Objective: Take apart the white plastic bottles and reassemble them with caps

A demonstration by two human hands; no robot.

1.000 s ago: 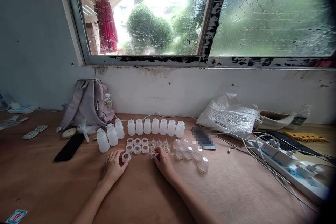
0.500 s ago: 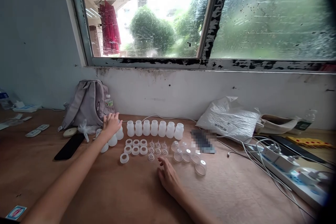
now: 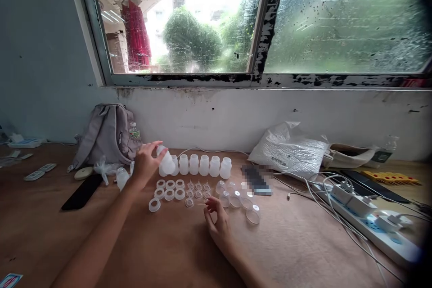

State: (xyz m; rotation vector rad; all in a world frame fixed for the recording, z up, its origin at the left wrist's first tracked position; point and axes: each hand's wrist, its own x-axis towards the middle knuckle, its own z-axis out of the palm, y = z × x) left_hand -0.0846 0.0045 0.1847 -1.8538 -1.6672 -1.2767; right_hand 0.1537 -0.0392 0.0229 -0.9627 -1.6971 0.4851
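My left hand (image 3: 150,158) grips a frosted baby bottle (image 3: 166,163), held tilted in front of the left end of a row of upright bottles (image 3: 204,165). More bottle shapes (image 3: 122,177) stand partly behind my left forearm. My right hand (image 3: 218,216) rests on the table with loosely bent fingers, holding nothing. By its fingertips are several clear bottle nipples (image 3: 198,194) in rows. To their left lie white screw rings (image 3: 169,194). Clear dome caps (image 3: 235,200) lie right of my right hand, one cap (image 3: 253,215) nearer to me.
A grey backpack (image 3: 105,137), a black phone (image 3: 82,192) and a plastic bag (image 3: 105,168) are on the left. At the right lie a silver-white mailer bag (image 3: 292,150), a power strip (image 3: 393,236) with tangled cables, and a yellow object (image 3: 391,177). The wall stands behind.
My left hand has moved right from the left-hand bottles, bringing a bottle to the row's left end. My right hand has shifted slightly towards the caps. The view has turned a little right.
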